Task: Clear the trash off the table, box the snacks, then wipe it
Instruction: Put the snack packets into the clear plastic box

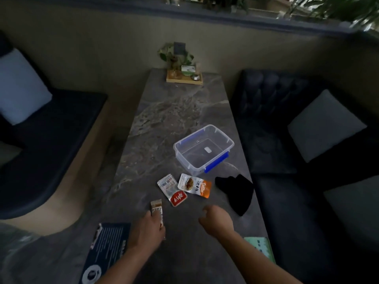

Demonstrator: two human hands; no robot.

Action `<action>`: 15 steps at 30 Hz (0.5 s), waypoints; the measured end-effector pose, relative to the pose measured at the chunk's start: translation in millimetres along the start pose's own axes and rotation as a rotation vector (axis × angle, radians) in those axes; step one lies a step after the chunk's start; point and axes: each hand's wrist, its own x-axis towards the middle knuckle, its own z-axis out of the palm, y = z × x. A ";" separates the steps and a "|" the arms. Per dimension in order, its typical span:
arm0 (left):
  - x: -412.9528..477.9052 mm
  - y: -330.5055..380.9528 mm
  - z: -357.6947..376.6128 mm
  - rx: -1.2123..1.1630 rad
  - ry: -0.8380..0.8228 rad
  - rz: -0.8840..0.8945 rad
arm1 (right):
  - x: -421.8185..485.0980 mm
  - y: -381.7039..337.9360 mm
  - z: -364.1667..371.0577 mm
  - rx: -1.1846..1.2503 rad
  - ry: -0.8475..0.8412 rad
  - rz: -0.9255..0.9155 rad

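Observation:
My left hand (pixel 148 230) is closed on a thin brown snack stick packet (pixel 157 210) near the table's front. My right hand (pixel 216 221) hovers beside it with curled fingers and nothing in it. Just beyond lie a white and red snack packet (pixel 171 190) and a white and orange snack pouch (pixel 194 185), side by side. An empty clear plastic box (pixel 203 149) with blue clips stands behind them. A black cloth (pixel 236 193) lies at the right table edge.
The grey marble table (pixel 174 111) runs away from me between two dark sofas with pale cushions. A wooden tray (pixel 184 78) with a plant stands at the far end. A dark blue leaflet (pixel 106 247) and a green card (pixel 262 249) lie near me.

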 end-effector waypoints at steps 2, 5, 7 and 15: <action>11.1 4.7 4.2 -0.003 -0.010 -0.057 | 26.1 1.0 -3.3 -0.009 0.022 -0.049; 24.6 13.3 11.3 -0.008 -0.037 -0.164 | 60.9 1.7 -4.5 -0.030 0.071 -0.155; 31.2 17.2 16.0 -0.029 -0.041 -0.246 | 78.5 0.8 -6.0 -0.078 0.050 -0.213; 43.7 11.1 25.0 -0.089 -0.104 -0.351 | 113.6 -0.1 -8.5 -0.273 -0.043 -0.345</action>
